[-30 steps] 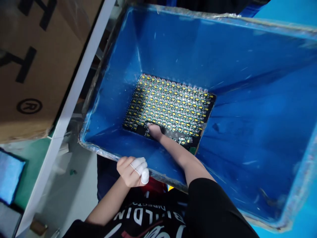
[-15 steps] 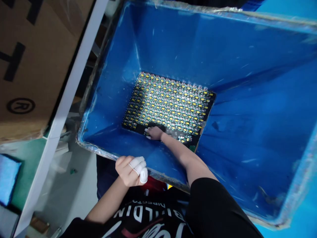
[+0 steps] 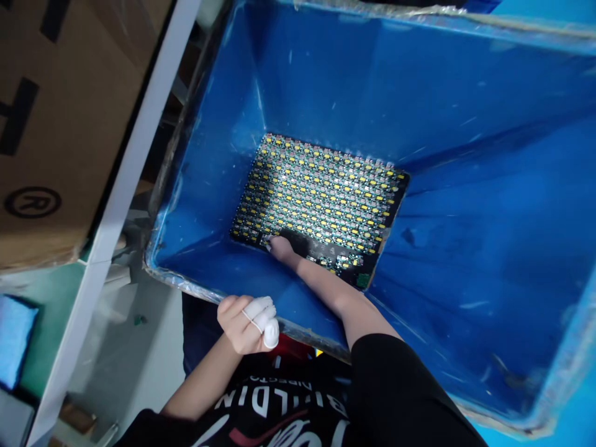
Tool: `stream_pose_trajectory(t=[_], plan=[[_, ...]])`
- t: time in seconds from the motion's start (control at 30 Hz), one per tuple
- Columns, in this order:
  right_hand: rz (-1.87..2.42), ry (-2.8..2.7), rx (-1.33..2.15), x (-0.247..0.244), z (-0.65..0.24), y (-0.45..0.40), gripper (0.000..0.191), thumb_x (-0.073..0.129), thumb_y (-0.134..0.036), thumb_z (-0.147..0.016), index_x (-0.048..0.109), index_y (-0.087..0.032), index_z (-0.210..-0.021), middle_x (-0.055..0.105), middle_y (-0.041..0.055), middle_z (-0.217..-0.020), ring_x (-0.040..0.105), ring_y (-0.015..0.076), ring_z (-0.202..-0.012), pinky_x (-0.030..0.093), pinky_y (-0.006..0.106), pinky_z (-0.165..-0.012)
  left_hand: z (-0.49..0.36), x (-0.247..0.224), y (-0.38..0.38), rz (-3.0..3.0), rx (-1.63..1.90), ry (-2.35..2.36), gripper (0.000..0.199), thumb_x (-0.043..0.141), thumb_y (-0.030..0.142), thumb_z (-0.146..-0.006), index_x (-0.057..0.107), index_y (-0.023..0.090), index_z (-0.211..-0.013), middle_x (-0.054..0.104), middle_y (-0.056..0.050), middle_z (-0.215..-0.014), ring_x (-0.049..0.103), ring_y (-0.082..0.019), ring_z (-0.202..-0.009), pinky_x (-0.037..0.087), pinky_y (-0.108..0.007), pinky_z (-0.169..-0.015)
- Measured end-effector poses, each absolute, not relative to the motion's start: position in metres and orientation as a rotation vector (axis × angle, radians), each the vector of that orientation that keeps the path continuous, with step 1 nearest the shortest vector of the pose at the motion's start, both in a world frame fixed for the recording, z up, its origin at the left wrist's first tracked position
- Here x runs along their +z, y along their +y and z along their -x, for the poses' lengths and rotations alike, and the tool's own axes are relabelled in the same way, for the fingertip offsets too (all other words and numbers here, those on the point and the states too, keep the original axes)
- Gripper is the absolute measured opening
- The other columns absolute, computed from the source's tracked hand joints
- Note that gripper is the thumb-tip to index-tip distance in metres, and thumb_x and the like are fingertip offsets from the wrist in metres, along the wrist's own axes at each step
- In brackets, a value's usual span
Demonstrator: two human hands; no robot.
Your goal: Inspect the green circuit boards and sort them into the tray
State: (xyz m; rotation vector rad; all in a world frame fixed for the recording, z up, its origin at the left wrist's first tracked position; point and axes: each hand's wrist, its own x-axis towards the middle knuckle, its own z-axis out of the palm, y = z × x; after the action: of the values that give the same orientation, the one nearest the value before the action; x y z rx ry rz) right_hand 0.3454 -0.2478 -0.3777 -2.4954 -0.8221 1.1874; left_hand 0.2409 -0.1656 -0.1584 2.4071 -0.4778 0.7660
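My left hand (image 3: 246, 323), with white covers on some fingers, is closed round the near rim of a deep blue bin (image 3: 470, 118). My right hand (image 3: 282, 248) reaches down to the bin's floor and pinches at a small circuit board near the front left of a black sheet (image 3: 298, 239). Rows of small boards with yellow parts (image 3: 321, 192) cover most of that sheet. A few loose boards (image 3: 347, 261) lie near its front right part, and a plain green piece (image 3: 363, 280) is at the corner.
On the left a large cardboard box (image 3: 69, 124) stands beside a white edge strip (image 3: 135, 136). Below it are a green surface (image 3: 56, 310) and a light blue pad (image 3: 16, 338). The bin's tall walls surround my right arm.
My right hand has moved a little to the left along the sheet's front edge, and a small board now shows at its fingertips. My left hand has stayed on the rim.
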Motion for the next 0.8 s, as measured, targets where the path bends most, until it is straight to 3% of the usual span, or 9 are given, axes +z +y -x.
stream_pose_trajectory(t=[0.8], plan=[[2.402, -0.797, 1.117, -0.3710, -0.3434, -0.2449, 0.035, 0.055, -0.033, -0.091, 0.053, -0.018, -0.123, 0.055, 0.0095, -0.125, 0.057, 0.0221, -0.107, 0.049, 0.044, -0.090, -0.2412, -0.1583, -0.1656, -2.410, 0.769, -0.477, 0.019, 0.047, 0.019, -0.086, 0.058, 0.016, -0.071, 0.066, -0.004, -0.061, 0.055, -0.012, -0.047, 0.032, -0.026, -0.050]])
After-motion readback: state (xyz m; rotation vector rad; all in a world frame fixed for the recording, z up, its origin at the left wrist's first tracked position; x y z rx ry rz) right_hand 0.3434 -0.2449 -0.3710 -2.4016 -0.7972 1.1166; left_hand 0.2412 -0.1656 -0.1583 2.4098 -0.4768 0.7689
